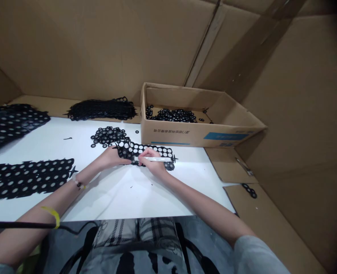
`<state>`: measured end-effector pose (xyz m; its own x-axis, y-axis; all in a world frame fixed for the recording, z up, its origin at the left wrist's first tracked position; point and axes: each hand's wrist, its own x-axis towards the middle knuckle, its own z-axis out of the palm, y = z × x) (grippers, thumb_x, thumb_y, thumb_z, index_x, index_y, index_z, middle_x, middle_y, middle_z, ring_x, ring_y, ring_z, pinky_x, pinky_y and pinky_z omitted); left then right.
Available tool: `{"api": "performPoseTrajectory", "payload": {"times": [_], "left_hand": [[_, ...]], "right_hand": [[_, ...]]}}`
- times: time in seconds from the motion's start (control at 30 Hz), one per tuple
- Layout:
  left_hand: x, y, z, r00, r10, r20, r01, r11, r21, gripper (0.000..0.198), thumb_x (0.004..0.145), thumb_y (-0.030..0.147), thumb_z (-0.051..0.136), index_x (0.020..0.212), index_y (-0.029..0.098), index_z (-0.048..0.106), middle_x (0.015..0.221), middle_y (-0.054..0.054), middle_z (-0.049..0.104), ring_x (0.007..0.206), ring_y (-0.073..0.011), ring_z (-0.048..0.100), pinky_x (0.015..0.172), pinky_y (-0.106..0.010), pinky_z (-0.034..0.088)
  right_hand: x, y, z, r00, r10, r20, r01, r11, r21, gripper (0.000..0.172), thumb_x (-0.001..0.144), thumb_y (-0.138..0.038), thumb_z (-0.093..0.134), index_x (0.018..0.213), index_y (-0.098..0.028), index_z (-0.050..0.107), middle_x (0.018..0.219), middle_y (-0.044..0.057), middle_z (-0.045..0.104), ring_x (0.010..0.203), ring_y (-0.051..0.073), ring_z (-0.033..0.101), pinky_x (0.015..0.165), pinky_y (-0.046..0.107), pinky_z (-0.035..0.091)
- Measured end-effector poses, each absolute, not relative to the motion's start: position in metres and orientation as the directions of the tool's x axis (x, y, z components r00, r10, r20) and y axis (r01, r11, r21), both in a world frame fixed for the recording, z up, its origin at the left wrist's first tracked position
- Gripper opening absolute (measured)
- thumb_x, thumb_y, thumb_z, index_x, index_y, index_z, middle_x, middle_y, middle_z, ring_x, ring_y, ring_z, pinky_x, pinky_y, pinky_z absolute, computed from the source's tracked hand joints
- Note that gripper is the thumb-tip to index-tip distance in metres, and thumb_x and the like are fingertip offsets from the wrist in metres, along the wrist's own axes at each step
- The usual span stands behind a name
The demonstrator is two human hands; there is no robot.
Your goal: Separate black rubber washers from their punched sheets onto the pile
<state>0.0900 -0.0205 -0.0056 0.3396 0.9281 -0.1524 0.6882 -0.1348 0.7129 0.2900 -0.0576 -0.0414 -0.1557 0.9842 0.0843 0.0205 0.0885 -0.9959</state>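
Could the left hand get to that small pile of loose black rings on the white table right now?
Probably yes: the pile lies just beyond the left hand, with nothing tall between them, though the hand would likely have to leave the black sheet.

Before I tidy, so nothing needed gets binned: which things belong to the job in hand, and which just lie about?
In the job:
black perforated sheet, left hand touching
white pen-shaped tool, in right hand
probably heaped round black pieces

Seemingly stray:
thin black scrap on white tabletop
joined round black pieces on cardboard
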Motion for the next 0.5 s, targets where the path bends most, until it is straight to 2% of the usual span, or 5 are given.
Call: {"api": "performPoseTrajectory", "payload": {"times": [0.17,0.3,0.5], "left_hand": [[0.0893,-0.026,-0.0133,0.373,0.918,-0.132,0.637,-0.15,0.757,0.025,0.06,0.037,0.069,0.077,0.019,0.066,0.077,-0.001,0.069,0.077,-0.0244,0.063,0.068,-0.031,0.049],[0.0879,-0.0244,-0.0134,0.381,0.922,-0.072,0.595,-0.185,0.782,0.033,0.059,0.039,0.07,0.085,0.019,0.067,0.083,-0.001,0.07,0.081,-0.0247,0.064,0.076,-0.034,0.05],[0.0895,-0.0194,-0.0114,0.328,0.942,-0.07,0.57,-0.138,0.81,0.027,0.058,0.037,0.073,0.077,0.019,0.068,0.08,-0.002,0.071,0.083,-0.0253,0.064,0.078,-0.036,0.052]], "right_hand": [[0.2914,-0.0562,-0.0437,-0.153,0.984,0.087,0.03,0.092,-0.995,0.011,0.074,-0.026,0.064,0.071,-0.02,0.055,0.06,-0.001,0.065,0.058,0.016,0.063,0.058,0.027,0.046],[0.2919,-0.0565,-0.0441,-0.176,0.981,0.081,0.047,0.091,-0.995,0.01,0.072,-0.024,0.064,0.07,-0.021,0.055,0.058,-0.001,0.064,0.057,0.016,0.062,0.057,0.026,0.046],[0.292,-0.0577,-0.0437,-0.17,0.981,0.097,0.124,0.119,-0.985,0.01,0.075,-0.027,0.063,0.073,-0.02,0.056,0.063,0.0,0.066,0.062,0.017,0.064,0.06,0.027,0.047]]}}
